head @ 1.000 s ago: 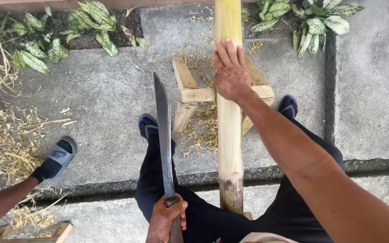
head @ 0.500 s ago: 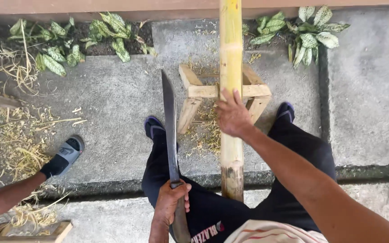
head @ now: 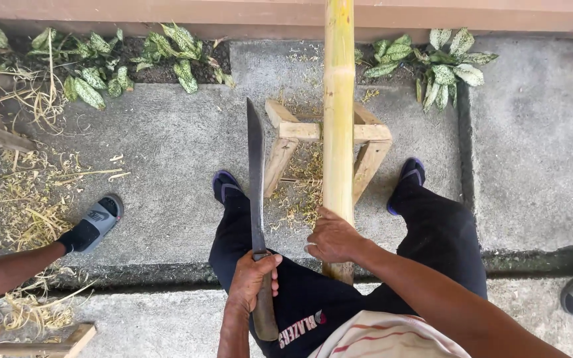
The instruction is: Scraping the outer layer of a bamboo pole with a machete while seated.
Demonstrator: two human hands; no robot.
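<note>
The left hand (head: 252,277) is wrapped tight around the handle of a long machete (head: 256,179), blade pointing up the frame's middle. The right hand (head: 333,238), fingers curled, grips the bamboo pole (head: 338,126) low down; the pole runs from top centre to the lap, resting across a small wooden stand (head: 366,142) on the concrete floor (head: 167,152). Another person's sandalled foot (head: 94,222) stands at left, among shavings (head: 24,212).
</note>
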